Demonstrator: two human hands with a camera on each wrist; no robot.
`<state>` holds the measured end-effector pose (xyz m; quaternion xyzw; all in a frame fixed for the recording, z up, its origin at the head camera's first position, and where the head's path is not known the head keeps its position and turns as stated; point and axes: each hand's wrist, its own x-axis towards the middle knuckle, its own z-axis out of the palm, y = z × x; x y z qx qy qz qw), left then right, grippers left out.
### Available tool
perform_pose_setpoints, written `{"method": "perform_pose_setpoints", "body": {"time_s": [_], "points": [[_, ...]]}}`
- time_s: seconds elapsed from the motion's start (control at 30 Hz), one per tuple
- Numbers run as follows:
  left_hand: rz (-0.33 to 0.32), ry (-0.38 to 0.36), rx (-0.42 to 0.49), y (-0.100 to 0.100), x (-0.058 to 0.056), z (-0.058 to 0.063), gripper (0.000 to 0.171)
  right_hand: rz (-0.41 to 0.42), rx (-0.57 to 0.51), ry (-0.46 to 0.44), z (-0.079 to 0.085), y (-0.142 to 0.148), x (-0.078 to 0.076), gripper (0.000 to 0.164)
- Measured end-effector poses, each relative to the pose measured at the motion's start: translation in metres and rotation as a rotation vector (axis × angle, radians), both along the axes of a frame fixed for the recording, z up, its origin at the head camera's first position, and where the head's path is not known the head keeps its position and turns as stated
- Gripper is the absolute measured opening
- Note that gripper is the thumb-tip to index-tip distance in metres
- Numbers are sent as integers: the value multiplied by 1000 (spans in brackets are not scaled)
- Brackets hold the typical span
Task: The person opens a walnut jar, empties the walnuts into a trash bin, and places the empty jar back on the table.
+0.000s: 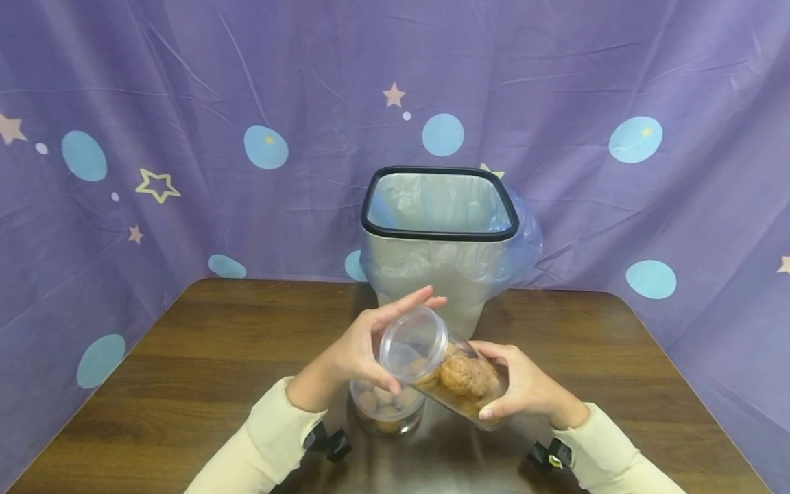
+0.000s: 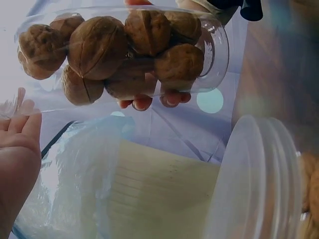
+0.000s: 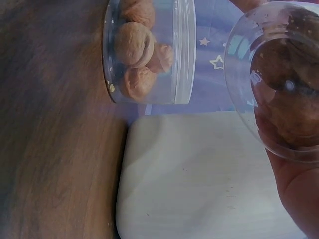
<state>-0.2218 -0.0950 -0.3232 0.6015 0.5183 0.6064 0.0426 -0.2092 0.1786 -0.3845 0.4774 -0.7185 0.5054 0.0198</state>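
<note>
Head view: a clear jar (image 1: 444,370) is up in the air, tipped over, with its round top end aimed at 10 o'clock. Your right hand (image 1: 518,384) wraps round the bottom end, at 4 o'clock. Your left hand (image 1: 363,343) is spread by the top end, fingers straight; I can't tell how hard it touches, or if that end is capped. The step now looks like steadying this jar between two hands. The next move seems to call for a tight right grip, as smooth sides might slip.

Inside are walnuts (image 1: 463,377): round, brown and bumpy, with seams in their hard-looking shells. A second jar (image 1: 401,425) stands on the shiny wood table (image 1: 185,370) at 8 o'clock from yours; its cloudy lid (image 2: 249,174) has ridges. At 12 o'clock is a pale bin (image 1: 440,236) with a black rim and a thin, crinkly blue bag (image 1: 524,233).
</note>
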Motion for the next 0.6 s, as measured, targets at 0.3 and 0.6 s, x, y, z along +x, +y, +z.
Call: {"method": "perform_pose_setpoints", "body": {"time_s": [0.3,0.6], "points": [[66,-29,44,3,7,-2,104,-32,-4,15,2,0,1,79],[160,-108,73,5,14,-5,103,-77,4,-11,2,-1,2,78]]}}
